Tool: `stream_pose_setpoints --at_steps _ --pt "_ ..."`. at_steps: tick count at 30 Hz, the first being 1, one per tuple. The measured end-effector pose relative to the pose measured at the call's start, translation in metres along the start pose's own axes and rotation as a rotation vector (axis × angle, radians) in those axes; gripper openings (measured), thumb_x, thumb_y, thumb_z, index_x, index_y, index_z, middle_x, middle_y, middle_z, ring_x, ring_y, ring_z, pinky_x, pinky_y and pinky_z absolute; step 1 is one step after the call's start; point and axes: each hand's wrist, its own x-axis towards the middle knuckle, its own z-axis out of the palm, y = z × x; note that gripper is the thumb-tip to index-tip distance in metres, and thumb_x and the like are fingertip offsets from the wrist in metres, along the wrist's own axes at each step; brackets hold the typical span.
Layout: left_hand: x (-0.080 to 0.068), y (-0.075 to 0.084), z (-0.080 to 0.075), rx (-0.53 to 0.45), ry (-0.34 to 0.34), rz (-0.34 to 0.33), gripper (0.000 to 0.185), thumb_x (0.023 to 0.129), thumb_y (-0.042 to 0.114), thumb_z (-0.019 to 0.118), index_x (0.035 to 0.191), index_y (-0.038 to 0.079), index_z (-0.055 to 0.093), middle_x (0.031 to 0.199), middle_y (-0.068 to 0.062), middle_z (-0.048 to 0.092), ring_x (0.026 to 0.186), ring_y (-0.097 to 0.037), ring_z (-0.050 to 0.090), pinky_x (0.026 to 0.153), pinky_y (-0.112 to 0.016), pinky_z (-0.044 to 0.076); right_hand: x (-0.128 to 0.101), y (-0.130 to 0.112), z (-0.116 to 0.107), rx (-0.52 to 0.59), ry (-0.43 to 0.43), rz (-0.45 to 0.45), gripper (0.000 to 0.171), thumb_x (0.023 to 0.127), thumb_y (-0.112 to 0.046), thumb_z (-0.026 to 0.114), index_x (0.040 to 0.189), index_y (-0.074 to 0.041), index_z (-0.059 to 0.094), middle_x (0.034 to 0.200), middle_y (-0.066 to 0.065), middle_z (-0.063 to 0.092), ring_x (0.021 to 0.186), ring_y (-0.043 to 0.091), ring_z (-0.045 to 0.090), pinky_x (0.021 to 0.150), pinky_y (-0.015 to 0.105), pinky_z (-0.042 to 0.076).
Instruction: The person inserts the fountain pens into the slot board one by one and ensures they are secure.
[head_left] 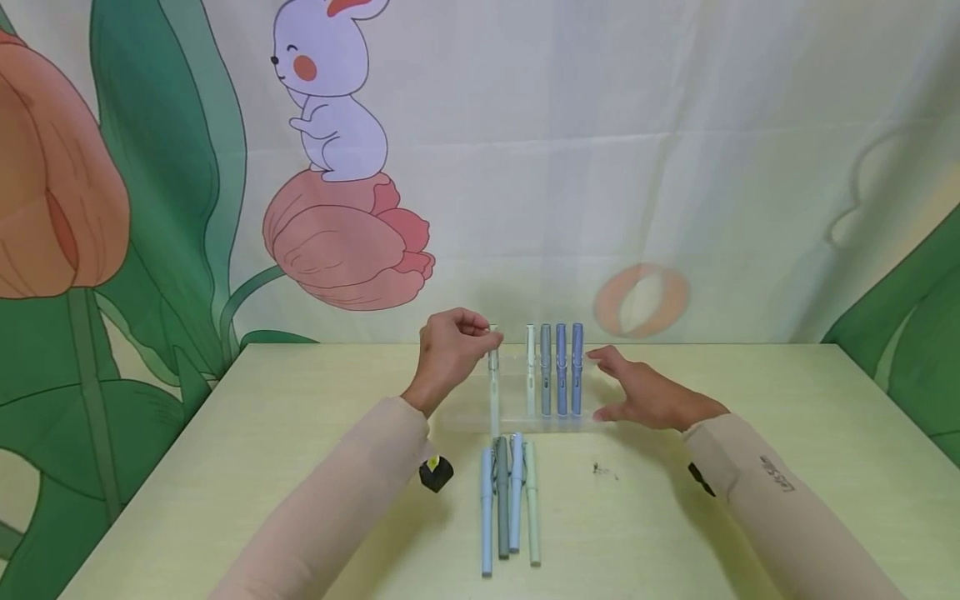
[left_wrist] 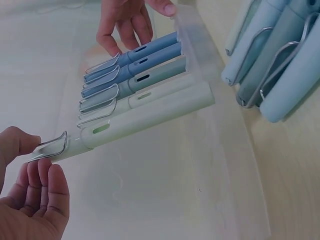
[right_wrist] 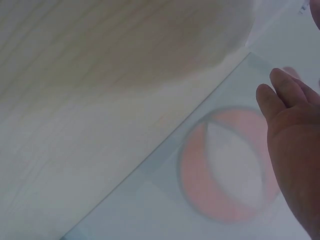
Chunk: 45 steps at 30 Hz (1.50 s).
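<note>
Left fingers: the left hand (head_left: pixel 448 350) pinches the clip end of a pale mint-green plastic pen (left_wrist: pixel 145 116) between thumb and curled fingers (left_wrist: pixel 42 187).
Held pen: it stands upright in the clear acrylic pen rack (left_wrist: pixel 220 165), in a slot to the left of the others.
Right fingers: the right hand (head_left: pixel 647 396) is spread and relaxed, its fingertips (left_wrist: pixel 120 32) touching the rack's right end and gripping nothing.
Rack: it sits on the pale yellow-green worktop (head_left: pixel 787 392) between the two hands, with four more clipped pens (head_left: pixel 555 367), whitish, grey and two blue, side by side.
Nearer edge: four loose pens (head_left: pixel 510 500) lie together just in front of the rack.
Beside them: a small black object (head_left: pixel 436 472) lies on the worktop.
</note>
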Motion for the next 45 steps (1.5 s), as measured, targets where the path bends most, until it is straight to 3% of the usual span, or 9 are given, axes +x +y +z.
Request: stream_pose_setpoints --at_steps 15,33,45 --pt "0.016 0.005 0.02 -0.042 0.032 -0.011 0.018 0.085 0.017 0.081 0.095 0.007 0.07 0.087 -0.006 0.067 0.08 -0.02 0.063 0.075 -0.028 0.057 0.001 -0.001 -0.002 0.003 -0.004 0.009 0.087 0.085 -0.014 0.081 0.149 -0.005 0.024 0.157 0.025 0.031 0.144 0.042 0.029 0.113 0.057 0.029" --pt "0.02 0.004 0.033 -0.042 0.047 0.007 0.016 0.085 0.013 0.08 0.093 0.005 0.069 0.085 -0.006 0.066 0.078 -0.02 0.062 0.075 -0.028 0.057 -0.002 -0.001 0.002 -0.009 0.008 0.003 0.087 0.084 -0.015 0.082 0.149 -0.004 0.024 0.157 0.023 0.032 0.143 0.043 0.03 0.112 0.057 0.03" --pt "0.02 -0.004 0.039 -0.017 -0.011 -0.018 0.014 0.085 0.012 0.079 0.092 0.005 0.068 0.083 -0.006 0.065 0.075 -0.018 0.06 0.068 -0.026 0.053 -0.003 -0.003 0.001 -0.013 0.0 0.012 0.088 0.085 -0.015 0.081 0.15 -0.005 0.023 0.156 0.026 0.031 0.144 0.042 0.03 0.112 0.057 0.03"
